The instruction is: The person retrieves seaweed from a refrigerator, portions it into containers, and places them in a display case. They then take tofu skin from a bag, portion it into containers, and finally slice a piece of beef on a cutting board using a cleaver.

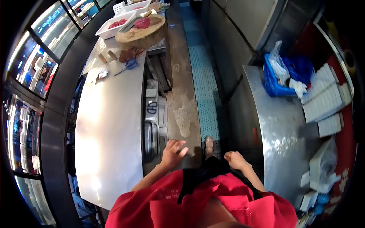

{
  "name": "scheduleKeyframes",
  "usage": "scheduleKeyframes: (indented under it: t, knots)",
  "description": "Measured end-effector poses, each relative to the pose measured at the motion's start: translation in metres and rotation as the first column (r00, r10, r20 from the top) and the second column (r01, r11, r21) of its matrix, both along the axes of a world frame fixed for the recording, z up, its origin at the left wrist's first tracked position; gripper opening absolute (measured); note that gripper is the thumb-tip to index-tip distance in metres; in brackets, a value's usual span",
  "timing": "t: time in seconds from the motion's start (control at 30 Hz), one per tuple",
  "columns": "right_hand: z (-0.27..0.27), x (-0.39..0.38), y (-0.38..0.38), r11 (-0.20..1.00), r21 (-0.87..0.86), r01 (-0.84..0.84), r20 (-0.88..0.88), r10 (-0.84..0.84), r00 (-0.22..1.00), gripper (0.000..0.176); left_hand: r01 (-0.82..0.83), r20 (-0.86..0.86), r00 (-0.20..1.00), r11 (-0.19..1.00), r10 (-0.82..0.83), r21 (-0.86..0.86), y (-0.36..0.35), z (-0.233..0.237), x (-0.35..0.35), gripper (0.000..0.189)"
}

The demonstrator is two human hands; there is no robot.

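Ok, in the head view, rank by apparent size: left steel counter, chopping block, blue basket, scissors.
1. left steel counter
2. chopping block and blue basket: they look alike, and the block is farther away, so unranked
3. scissors

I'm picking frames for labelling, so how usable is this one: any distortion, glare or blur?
Head view: strong fisheye, so the left counter and right counter bow outward and the corners go black; glare washes out the left counter's top and the windows; the left hand and right hand look slightly soft; the chopping block is small and far off but readable.
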State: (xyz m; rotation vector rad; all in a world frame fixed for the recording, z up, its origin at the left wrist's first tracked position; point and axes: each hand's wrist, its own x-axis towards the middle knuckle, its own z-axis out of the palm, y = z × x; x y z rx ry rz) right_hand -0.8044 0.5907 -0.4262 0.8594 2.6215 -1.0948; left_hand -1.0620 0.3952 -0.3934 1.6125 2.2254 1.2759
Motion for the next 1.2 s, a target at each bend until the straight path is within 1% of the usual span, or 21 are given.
scheduleKeyframes:
  t: [0.07, 0.13, 0.2, 0.27, 0.33, 0.4, 0.5, 0.57, 0.6, 0.67, 0.73, 0.8, 0.83, 0.87, 0.93, 0.97, 1.0, 1.07, 1.1, 1.13, 1.2]
  knots:
    - [-0.003, -0.024, 0.059, 0.999, -0.029, 0.018, -0.034, -0.019, 0.999, 0.018, 0.075, 0.017, 0.997, 0.997, -0.075, 0.001, 0.048, -0.011, -0.019, 0.024]
    - [0.007, -0.057, 0.110, 1.000, 0.030, 0.005, -0.022, -0.004, 1.000, 0.017, 0.040, -0.003, 0.999, 0.997, -0.040, -0.061, 0.091, -0.002, -0.039, 0.023]
    - [0.016, -0.098, 0.163, 0.997, 0.051, -0.059, 0.020, 0.058, 0.998, 0.017, 0.026, 0.122, 0.992, 0.992, -0.011, -0.122, 0.127, 0.017, -0.063, 0.022]
    - [0.025, -0.147, 0.214, 0.990, 0.018, -0.143, -0.051, 0.143, 0.988, 0.017, -0.044, 0.094, 0.994, 0.990, 0.056, -0.131, 0.159, 0.029, -0.094, 0.019]
    - [0.041, -0.202, 0.258, 0.970, 0.073, -0.230, -0.101, 0.237, 0.966, 0.018, -0.176, 0.072, 0.980, 0.978, 0.185, -0.116, 0.184, 0.027, -0.124, 0.018]
    - [0.052, -0.259, 0.296, 0.953, 0.062, -0.298, -0.117, 0.303, 0.946, 0.019, -0.313, 0.150, 0.927, 0.930, 0.343, -0.193, 0.206, 0.023, -0.151, 0.019]
    - [0.058, -0.351, 0.352, 0.903, 0.099, -0.419, -0.129, 0.429, 0.894, 0.021, -0.428, 0.233, 0.846, 0.871, 0.480, -0.240, 0.254, -0.013, -0.192, 0.021]
    - [0.054, -0.402, 0.376, 0.882, 0.048, -0.469, -0.102, 0.472, 0.876, 0.022, -0.338, 0.309, 0.871, 0.922, 0.382, -0.189, 0.299, -0.017, -0.225, 0.027]
    - [0.057, -0.423, 0.387, 0.900, 0.071, -0.430, -0.130, 0.436, 0.891, 0.022, -0.267, 0.323, 0.895, 0.949, 0.308, -0.166, 0.325, -0.010, -0.249, 0.028]
    - [0.053, -0.457, 0.419, 0.856, 0.116, -0.503, -0.030, 0.510, 0.860, 0.022, -0.180, 0.153, 0.970, 0.981, 0.188, -0.068, 0.382, -0.007, -0.301, 0.031]
    - [0.067, -0.479, 0.450, 0.853, 0.116, -0.509, 0.059, 0.505, 0.861, 0.021, -0.151, 0.177, 0.975, 0.986, 0.135, 0.075, 0.442, 0.024, -0.350, 0.032]
    - [0.066, -0.493, 0.492, 0.910, 0.017, -0.413, -0.060, 0.414, 0.908, 0.019, -0.113, 0.222, 0.970, 0.991, 0.094, 0.074, 0.498, 0.052, -0.400, 0.033]
    - [0.072, -0.500, 0.510, 0.942, -0.030, -0.334, -0.039, 0.333, 0.942, 0.018, -0.101, 0.235, 0.969, 0.987, 0.069, 0.124, 0.525, 0.065, -0.423, 0.034]
    - [0.070, -0.506, 0.529, 0.945, -0.029, -0.325, -0.037, 0.324, 0.945, 0.018, -0.082, 0.241, 0.970, 0.981, 0.037, 0.177, 0.551, 0.076, -0.445, 0.035]
    - [0.061, -0.512, 0.568, 0.964, 0.092, -0.249, 0.034, 0.247, 0.968, 0.020, -0.072, 0.237, 0.972, 0.953, 0.001, 0.294, 0.605, 0.092, -0.488, 0.034]
    - [0.058, -0.518, 0.588, 0.979, 0.044, -0.200, 0.028, 0.199, 0.980, 0.022, -0.077, 0.223, 0.975, 0.939, 0.000, 0.335, 0.631, 0.098, -0.511, 0.035]
    - [0.052, -0.526, 0.608, 0.990, -0.012, -0.137, 0.023, 0.138, 0.990, 0.021, -0.097, 0.197, 0.980, 0.933, 0.029, 0.346, 0.656, 0.102, -0.533, 0.037]
    - [0.041, -0.551, 0.652, 0.993, -0.060, -0.103, 0.050, 0.106, 0.993, 0.022, -0.190, 0.259, 0.961, 0.912, 0.097, 0.363, 0.703, 0.106, -0.575, 0.037]
    - [0.032, -0.569, 0.678, 0.987, -0.030, -0.157, 0.099, 0.159, 0.982, 0.022, -0.232, 0.217, 0.964, 0.884, 0.153, 0.406, 0.728, 0.098, -0.600, 0.037]
    - [0.029, -0.587, 0.701, 0.986, -0.035, -0.166, 0.099, 0.169, 0.981, 0.022, -0.262, 0.096, 0.965, 0.871, 0.245, 0.416, 0.748, 0.095, -0.625, 0.038]
    - [0.030, -0.635, 0.751, 0.984, -0.063, -0.170, 0.096, 0.175, 0.980, 0.021, -0.409, 0.132, 0.912, 0.852, 0.387, 0.326, 0.784, 0.088, -0.670, 0.035]
